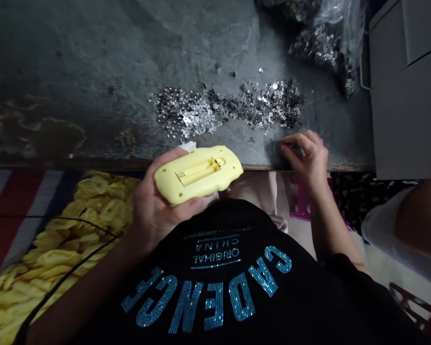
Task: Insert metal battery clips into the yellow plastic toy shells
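One yellow shell (201,189), just nine o'clock of centre, seemed light, stiff and smooth, best held by its long edges, as the left hand's (154,199) curled fingers and thumb did; the right hand (309,155), at three o'clock, bunched its fingertips, any contents unclear.

Your scene is dim and cool-toned, its light source out of view. Glare breaks up 2 areas, the metal bits (190,115) and the bag (330,38); your shirt's letters (219,306) glitter. The shell (201,175) reads bright and clear. Beside your right hand (307,155), a soft shadow darkens the table (111,72). Your left forearm (89,287) sinks into shade; the wide lens stretches the edges.
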The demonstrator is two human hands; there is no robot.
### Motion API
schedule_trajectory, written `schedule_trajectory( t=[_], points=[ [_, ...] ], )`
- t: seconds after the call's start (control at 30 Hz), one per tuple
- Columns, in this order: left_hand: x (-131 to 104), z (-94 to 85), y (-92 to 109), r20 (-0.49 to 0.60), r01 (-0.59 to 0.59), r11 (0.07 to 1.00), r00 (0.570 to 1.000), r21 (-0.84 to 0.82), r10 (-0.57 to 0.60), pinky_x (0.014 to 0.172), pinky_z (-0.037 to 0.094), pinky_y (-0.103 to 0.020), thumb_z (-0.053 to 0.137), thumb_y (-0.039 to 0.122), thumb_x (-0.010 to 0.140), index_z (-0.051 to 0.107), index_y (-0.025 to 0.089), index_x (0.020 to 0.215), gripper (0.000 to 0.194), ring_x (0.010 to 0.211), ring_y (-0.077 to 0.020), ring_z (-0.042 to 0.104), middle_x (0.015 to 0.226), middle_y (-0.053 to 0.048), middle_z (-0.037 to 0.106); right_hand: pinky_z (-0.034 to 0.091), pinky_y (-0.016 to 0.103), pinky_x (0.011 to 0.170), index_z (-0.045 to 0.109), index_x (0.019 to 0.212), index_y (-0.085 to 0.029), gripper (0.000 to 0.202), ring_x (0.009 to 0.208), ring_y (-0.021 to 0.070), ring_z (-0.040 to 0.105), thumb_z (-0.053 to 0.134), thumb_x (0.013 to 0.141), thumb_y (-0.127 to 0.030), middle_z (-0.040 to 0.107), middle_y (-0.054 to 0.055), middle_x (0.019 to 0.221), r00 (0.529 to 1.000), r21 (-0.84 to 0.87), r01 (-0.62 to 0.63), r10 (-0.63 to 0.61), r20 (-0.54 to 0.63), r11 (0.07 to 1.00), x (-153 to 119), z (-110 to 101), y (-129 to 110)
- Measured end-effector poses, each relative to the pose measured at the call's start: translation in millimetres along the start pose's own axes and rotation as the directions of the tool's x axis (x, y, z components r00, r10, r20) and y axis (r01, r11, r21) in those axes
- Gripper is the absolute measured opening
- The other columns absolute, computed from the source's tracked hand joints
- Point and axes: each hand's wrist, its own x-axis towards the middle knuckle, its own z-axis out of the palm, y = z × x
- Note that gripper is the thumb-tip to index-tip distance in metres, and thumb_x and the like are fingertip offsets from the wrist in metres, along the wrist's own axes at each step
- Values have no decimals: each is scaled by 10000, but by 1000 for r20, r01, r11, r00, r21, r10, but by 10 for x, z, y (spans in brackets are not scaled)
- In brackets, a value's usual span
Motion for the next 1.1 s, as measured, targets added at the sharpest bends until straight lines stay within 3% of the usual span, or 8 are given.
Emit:
schedule_trajectory(
  t=[0.13, 0.3, 0.4, 0.5, 0.7, 0.8, 0.97, 1.1],
  points=[
    [-24, 1, 51, 36, 130, 987, 991, -97, -127, 1049, 734, -318, 1046, 335, 741, 709, 302, 1610, 932, 1249, -315, 847, 1499, -83, 828, 504, 475, 990, 834, 1129, -298, 110, 1060, 286, 729, 752, 1057, -307, 805, 41, 1071, 995, -122, 68, -59, 75, 990, 66, 137, 149],
    [-1, 40, 108, 68, 195, 976, 980, -101, -189, 1208, 658, -333, 1017, 304, 780, 697, 302, 1625, 904, 1502, -343, 732, 1721, -92, 679, 468, 457, 948, 822, 1028, -302, 158, 992, 264, 707, 702, 1120, -347, 809, 25, 1027, 987, -165, 151, -138, 88, 975, -79, 81, 137],
    [-5, 105, 63, 97, 194, 960, 979, -201, -178, 1209, 669, -417, 995, 312, 799, 645, 340, 1597, 872, 1524, -352, 716, 1682, -86, 715, 492, 443, 937, 825, 1042, -300, 120, 990, 250, 731, 725, 1106, -314, 832, 18, 1047, 986, -89, 150, -143, 81, 985, -127, -8, 139],
    [-8, 169, 37, 122, 200, 934, 978, -295, -171, 1160, 693, -422, 982, 266, 800, 649, 304, 1466, 746, 1493, -337, 739, 1632, -104, 752, 531, 447, 954, 832, 1082, -286, 98, 1002, 254, 751, 736, 1082, -303, 836, 28, 1055, 989, 16, 109, -110, 98, 994, -41, -24, 149],
    [-6, 216, 82, 126, 183, 943, 980, -279, -153, 1116, 717, -411, 997, 263, 772, 687, 287, 1413, 712, 1451, -332, 770, 1602, -108, 772, 551, 459, 967, 825, 1066, -268, 110, 1010, 271, 712, 742, 1044, -336, 787, 48, 1034, 959, 72, 109, -124, 254, 991, 202, 49, 180],
    [-27, 205, 72, 120, 149, 944, 986, -294, -118, 1105, 720, -392, 1006, 265, 783, 698, 282, 1412, 700, 1440, -328, 779, 1593, -101, 779, 544, 461, 941, 790, 987, -267, 120, 956, 267, 688, 740, 1056, -351, 766, 42, 972, 967, 20, 143, -144, 210, 990, 163, 72, 184],
    [-56, 185, 46, 118, 149, 934, 986, -326, -116, 1129, 709, -390, 989, 253, 815, 671, 265, 1452, 713, 1472, -336, 759, 1625, -126, 753, 526, 485, 964, 808, 993, -313, 184, 921, 266, 654, 718, 1103, -429, 773, 35, 935, 975, -273, 209, -178, 131, 939, -119, 89, 106],
    [-50, 212, 78, 119, 156, 911, 986, -381, -119, 1097, 719, -350, 976, 165, 773, 710, 266, 1424, 711, 1442, -306, 781, 1592, -97, 780, 538, 469, 972, 843, 1079, -341, 141, 919, 239, 695, 715, 1116, -389, 826, 10, 980, 978, -255, 202, -180, 105, 946, -279, 8, 26]
  ],
)
